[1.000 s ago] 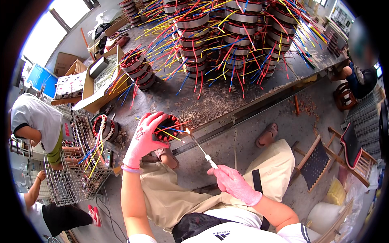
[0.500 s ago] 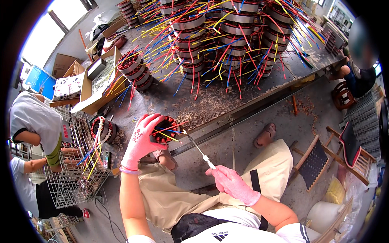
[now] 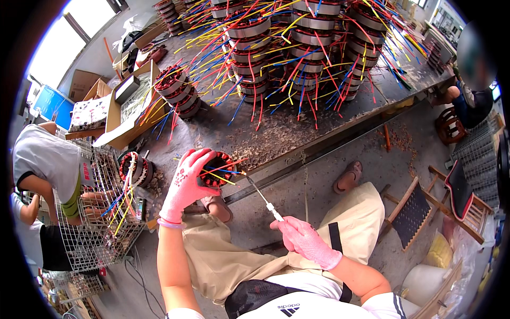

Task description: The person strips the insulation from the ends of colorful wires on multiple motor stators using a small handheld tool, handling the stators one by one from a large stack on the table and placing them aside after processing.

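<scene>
My left hand (image 3: 188, 183), in a pink glove, is closed on the side of a motor stator (image 3: 217, 183) at the table's near edge. Red, blue and yellow lead wires (image 3: 226, 171) stick out of the stator's open face toward the right. My right hand (image 3: 307, 242), gloved in pink too, grips a thin metal-shafted tool (image 3: 260, 195) with a white handle end. The tool's tip is at the end of the blue wire; whether the two touch is too small to tell. The palm and fingers hide the rest of the handle.
Tall stacks of wired stators (image 3: 308, 53) fill the back of the table (image 3: 265, 143). A short stack (image 3: 178, 93) and a single stator (image 3: 135, 169) are to the left, near a cardboard box (image 3: 119, 117). Wire baskets (image 3: 101, 234) and people are at far left; a wooden chair (image 3: 409, 212) is at right.
My hands, the stator and the tool hold nearly the same place, with the tool tip shifted very slightly. At far left, the people have changed posture.
</scene>
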A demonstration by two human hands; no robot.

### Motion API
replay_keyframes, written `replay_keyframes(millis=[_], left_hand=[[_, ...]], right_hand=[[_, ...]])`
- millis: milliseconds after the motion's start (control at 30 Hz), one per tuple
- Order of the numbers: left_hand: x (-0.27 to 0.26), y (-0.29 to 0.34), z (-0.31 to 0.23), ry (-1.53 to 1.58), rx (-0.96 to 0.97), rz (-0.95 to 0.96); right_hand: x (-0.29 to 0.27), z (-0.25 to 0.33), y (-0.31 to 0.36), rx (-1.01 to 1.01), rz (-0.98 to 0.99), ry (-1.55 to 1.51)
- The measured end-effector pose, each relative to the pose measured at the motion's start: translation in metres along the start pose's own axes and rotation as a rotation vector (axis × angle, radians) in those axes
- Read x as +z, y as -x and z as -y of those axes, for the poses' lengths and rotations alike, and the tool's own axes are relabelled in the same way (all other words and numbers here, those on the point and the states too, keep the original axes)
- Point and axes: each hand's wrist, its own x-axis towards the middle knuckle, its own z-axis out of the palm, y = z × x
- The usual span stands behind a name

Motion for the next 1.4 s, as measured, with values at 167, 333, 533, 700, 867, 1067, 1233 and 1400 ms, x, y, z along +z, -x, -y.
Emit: replay_keyframes(millis=[167,333,533,700,867,1067,1233,1400], left_hand=[[-0.001,0.002,0.002,-0.009,-0.015,0.002],[-0.001,0.001,0.001,-0.004,-0.005,0.001],[0.001,-0.001,0.0,0.002,0.0,-0.002],[0.0,0.002,-0.003,-0.012,-0.02,-0.004],[-0.005,-0.002,-0.001,0.055,0.051,0.001],[-0.002,0.002,0.007,0.005,0.059,-0.004],[-0.002,0.003,0.006,-0.003,0.055,0.008],[-0.018,0.016,0.015,0.207,-0.046,-0.007]], right_hand=[[0.003,0.001,0.0,-0.025,0.023,-0.046],[0.002,-0.002,-0.001,-0.043,0.006,-0.03],[-0.001,0.001,0.001,-0.022,0.006,-0.021],[-0.001,-0.009,-0.005,-0.022,0.001,-0.044],[0.001,0.001,0.002,0.016,0.001,-0.094],[0.001,-0.008,-0.002,-0.014,0.005,-0.083],[0.0,-0.006,0.0,-0.022,0.001,-0.067],[-0.004,-0.006,0.002,-0.03,-0.012,-0.086]])
